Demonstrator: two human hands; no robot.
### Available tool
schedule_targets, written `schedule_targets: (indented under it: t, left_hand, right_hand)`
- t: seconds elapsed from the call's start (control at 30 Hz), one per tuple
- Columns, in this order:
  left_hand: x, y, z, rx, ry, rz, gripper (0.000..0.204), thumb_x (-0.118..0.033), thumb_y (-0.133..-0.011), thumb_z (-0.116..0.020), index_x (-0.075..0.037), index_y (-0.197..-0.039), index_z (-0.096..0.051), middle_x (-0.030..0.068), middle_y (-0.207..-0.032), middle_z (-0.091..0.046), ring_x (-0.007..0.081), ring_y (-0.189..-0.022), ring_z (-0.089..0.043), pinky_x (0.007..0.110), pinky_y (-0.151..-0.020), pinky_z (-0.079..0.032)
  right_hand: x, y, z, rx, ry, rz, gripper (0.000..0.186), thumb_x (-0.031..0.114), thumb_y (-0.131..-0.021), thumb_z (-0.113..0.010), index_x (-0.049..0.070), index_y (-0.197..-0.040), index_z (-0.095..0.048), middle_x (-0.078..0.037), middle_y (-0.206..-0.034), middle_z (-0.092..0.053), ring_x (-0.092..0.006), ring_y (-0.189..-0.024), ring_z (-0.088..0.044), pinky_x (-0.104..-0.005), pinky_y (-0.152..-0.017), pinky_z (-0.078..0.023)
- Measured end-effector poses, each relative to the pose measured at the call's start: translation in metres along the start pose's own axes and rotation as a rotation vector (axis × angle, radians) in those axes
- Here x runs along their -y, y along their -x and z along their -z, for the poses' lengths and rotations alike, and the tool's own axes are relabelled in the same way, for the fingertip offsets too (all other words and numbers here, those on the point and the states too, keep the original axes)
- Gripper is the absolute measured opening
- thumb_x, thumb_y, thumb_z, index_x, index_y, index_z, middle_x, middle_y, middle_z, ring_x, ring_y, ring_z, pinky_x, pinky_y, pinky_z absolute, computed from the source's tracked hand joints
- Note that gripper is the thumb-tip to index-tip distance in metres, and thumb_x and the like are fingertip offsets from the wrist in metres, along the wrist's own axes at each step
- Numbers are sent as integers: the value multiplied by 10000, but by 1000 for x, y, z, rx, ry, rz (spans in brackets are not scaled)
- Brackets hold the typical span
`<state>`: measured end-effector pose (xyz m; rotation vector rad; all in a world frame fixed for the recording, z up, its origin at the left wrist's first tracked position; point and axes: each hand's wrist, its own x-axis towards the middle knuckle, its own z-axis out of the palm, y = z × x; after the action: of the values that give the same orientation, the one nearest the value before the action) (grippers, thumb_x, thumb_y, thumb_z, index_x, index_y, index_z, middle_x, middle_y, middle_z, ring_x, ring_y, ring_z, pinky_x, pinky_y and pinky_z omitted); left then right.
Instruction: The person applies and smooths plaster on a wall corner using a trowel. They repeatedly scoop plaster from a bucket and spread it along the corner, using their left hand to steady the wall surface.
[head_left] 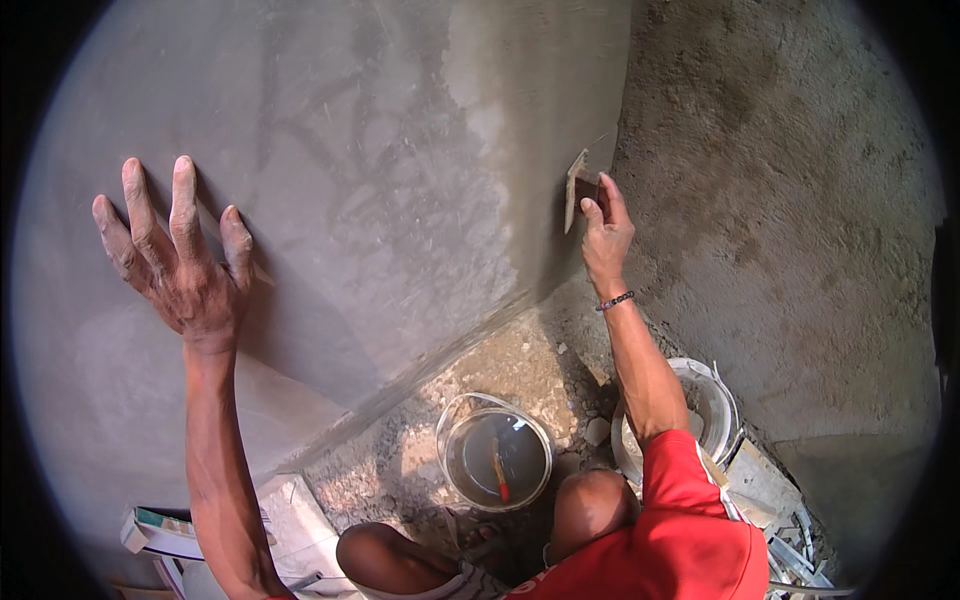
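My left hand [190, 265] rests with spread fingers against the smooth grey plastered wall [380, 200]. Near the corner, my right hand [607, 240] grips a plastering trowel [573, 190] by its back, fingers and thumb closed round the handle. The trowel's thin plate stands on edge at a darker, damp-looking strip of plaster [540, 150]; whether the blade touches it is hard to tell. A dark beaded bracelet [615, 300] circles my right wrist.
Between wall and knees stands a bucket of water [549, 440] holding a red-handled tool [501, 480]. A white bucket [722, 395] is beside my right forearm. Boards and scraps [765, 485] lie at lower right. A rough brown wall [780, 220] rises on the right.
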<state>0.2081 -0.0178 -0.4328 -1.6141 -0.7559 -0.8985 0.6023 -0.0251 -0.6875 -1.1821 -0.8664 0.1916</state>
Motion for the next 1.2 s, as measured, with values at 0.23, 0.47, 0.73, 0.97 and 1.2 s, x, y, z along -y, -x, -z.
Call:
schedule_targets:
  t: [0.23, 0.47, 0.73, 0.97, 1.2]
  left_hand:
    - [3, -1, 0, -11, -28, -26, 498, -346, -955, -608, -211, -1429, -536, 78, -1580, -360, 323, -1515, -186, 470, -1232, -221]
    - [1, 0, 0, 9, -6, -14, 527, -311, -916, -640, -218, -1424, -535, 85, -1579, -363, 345, -1516, -181, 483, -1234, -206]
    - [1, -1, 0, 7, -9, -34, 537, -302, -922, -642, -226, -1438, -516, 93, -1573, -365, 357, -1506, -201, 481, -1235, -199]
    - [5, -1, 1, 2, -4, -47, 532, -296, -914, -645, -211, -1427, -530, 103, -1571, -374, 349, -1509, -198, 468, -1236, -192]
    - [1, -1, 0, 6, -21, -49, 530, -323, -946, -630, -224, -1451, -502, 85, -1572, -366, 355, -1495, -223, 470, -1232, -209]
  right_hand:
    - [-19, 38, 19, -58, -185, -110, 416, 60, -954, -639, 23, -1362, -563, -107, -1282, -628, -194, -1134, -618, -310, -958, -518]
    - [-42, -19, 40, -143, -84, -114, 413, 51, -930, -662, 4, -1332, -579, -119, -1284, -627, -202, -1136, -618, -311, -947, -520]
    - [-43, -14, 4, -237, 85, -39, 361, 64, -903, -697, 20, -1257, -639, -142, -1170, -710, -221, -1087, -674, -341, -938, -527]
    - [-4, 47, -1, 74, 123, 243, 366, 64, -890, -713, 44, -1251, -649, -134, -1167, -709, -220, -1061, -688, -338, -899, -554]
    - [12, -49, 12, -171, 179, 190, 380, 84, -921, -682, 38, -1292, -614, -179, -1186, -695, -257, -1082, -690, -359, -895, -560]
